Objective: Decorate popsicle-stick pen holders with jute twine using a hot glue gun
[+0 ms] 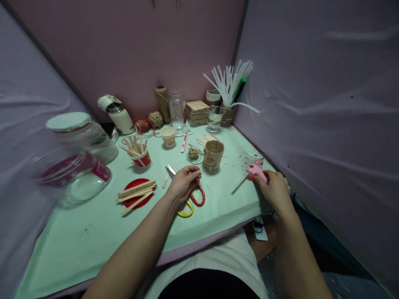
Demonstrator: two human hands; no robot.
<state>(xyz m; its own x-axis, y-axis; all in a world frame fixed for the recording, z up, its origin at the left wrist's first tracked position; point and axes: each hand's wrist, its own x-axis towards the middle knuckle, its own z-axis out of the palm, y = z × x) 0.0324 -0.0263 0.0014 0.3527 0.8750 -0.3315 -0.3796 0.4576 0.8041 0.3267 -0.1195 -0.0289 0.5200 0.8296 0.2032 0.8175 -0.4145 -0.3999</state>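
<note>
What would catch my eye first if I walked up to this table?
Probably the bright pink glue gun at the right side of the table, gripped by the right hand. Next, perhaps, the scissors with one red and one yellow handle, partly hidden by the left hand. At the back right, white sticks fan out of a brown pot.

3 pinkish-lilac walls (pixel 140 50) enclose a mint-covered table (pixel 77 249) in dim light.
</note>
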